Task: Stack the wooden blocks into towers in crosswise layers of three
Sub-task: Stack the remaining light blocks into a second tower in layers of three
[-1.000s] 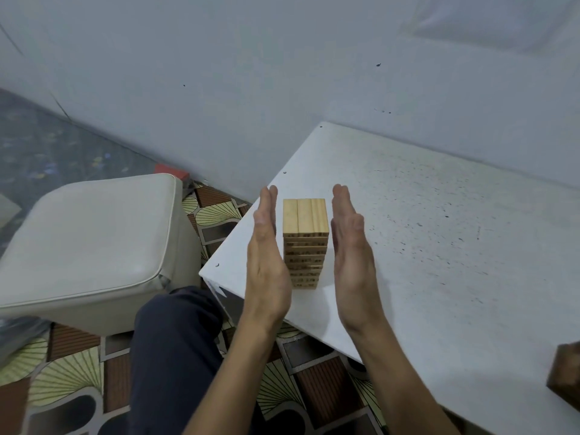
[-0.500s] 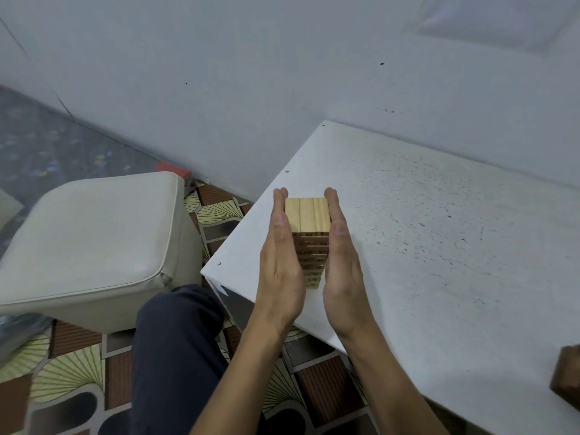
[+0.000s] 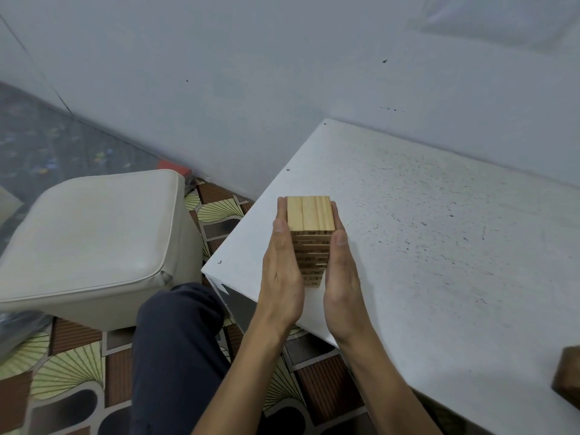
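Dim, cool, even light, faint soft shadows on the tabletop; tower grain sharp, frame edges bowed and soft (wide-angle lens).

No legible text, blocks included.

Cream stool beside white table bearing a brown, perhaps wooden, object.

The tall tower of pale honey-coloured wooden blocks shows straight grain lines on its top layer and small dark marks down its side. The flat white tabletop is flecked with black specks. The padded square stool is cream, while the floor tiles carry yellow-green fans with dark ribs, ribbed brown panels and black rounded shapes. The cloth trouser leg is dark navy; the plain wall is pale grey-blue.
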Motion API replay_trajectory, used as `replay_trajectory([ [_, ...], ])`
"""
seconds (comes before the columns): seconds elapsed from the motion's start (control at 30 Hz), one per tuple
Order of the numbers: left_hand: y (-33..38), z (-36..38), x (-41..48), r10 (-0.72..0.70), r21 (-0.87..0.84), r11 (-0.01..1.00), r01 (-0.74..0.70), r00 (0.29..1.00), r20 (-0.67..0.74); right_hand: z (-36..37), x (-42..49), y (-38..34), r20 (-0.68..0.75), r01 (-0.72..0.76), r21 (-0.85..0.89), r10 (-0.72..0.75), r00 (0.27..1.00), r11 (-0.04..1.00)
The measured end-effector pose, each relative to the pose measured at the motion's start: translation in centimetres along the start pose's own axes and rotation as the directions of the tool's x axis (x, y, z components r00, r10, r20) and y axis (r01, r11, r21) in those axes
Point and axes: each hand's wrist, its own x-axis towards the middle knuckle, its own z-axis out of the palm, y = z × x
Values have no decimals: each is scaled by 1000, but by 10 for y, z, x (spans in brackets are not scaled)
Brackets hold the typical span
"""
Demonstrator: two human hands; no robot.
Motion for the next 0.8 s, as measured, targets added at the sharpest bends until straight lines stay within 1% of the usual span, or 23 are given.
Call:
replay_trajectory([
  [0.23, -14, 0, 0, -56, -57, 997, 57, 998, 10, 1, -4, 17, 0, -47, -35, 47, 999, 998],
  [0.43, -23, -2, 0, -86, -41, 995, 87, 996, 20, 1, -7, 27, -8, -62, -20, 62, 998, 998],
  [0.53, -26, -2, -1, -79, -33, 996, 80, 996, 31, 2, -9, 29, -13, -75, -13, 75, 997, 997],
  [0.73, -34, -7, 2, -120, -23, 992, 120, 992, 27, -1, -11, 31, -44, -100, -30, 99, 994, 995],
  [0.8, -35, -14, 1, -120, 3, 993, 120, 992, 38, -12, -11, 30, -79, -96, -33, 93, 993, 995],
])
